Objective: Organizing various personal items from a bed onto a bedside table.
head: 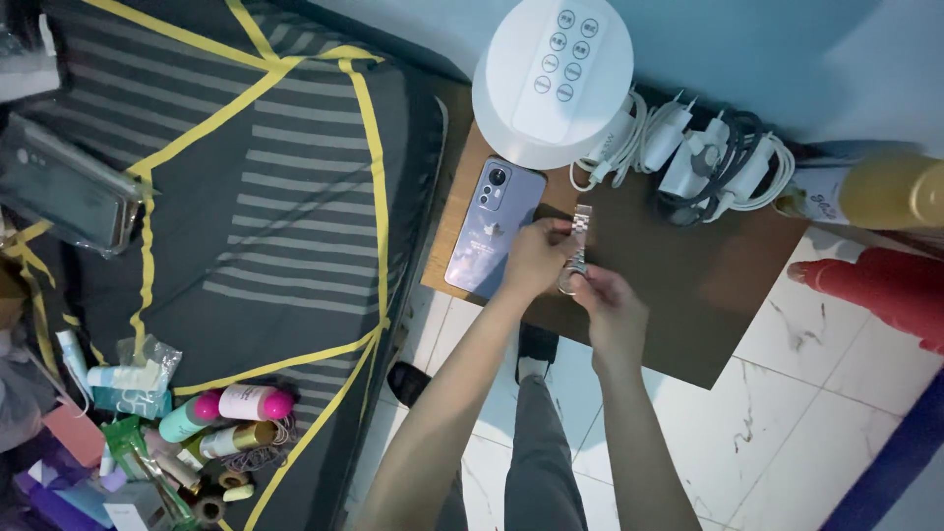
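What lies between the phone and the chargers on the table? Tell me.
In the head view, the metal watch, held by the left hand and right hand, sits between the phone and chargers.

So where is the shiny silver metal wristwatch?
The silver metal wristwatch is near the picture's middle, held between the left hand and right hand, above the brown wooden table, beside the purple phone.

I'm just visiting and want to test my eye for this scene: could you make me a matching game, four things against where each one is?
Things:
1. metal watch
2. purple phone
3. white chargers
4. pink-capped bottles

Places:
A. heaped at the table's back edge
B. on the striped bedding, lower left
C. held between the left hand and right hand
D. flat on the table's left end

Pairs: 1-C, 2-D, 3-A, 4-B
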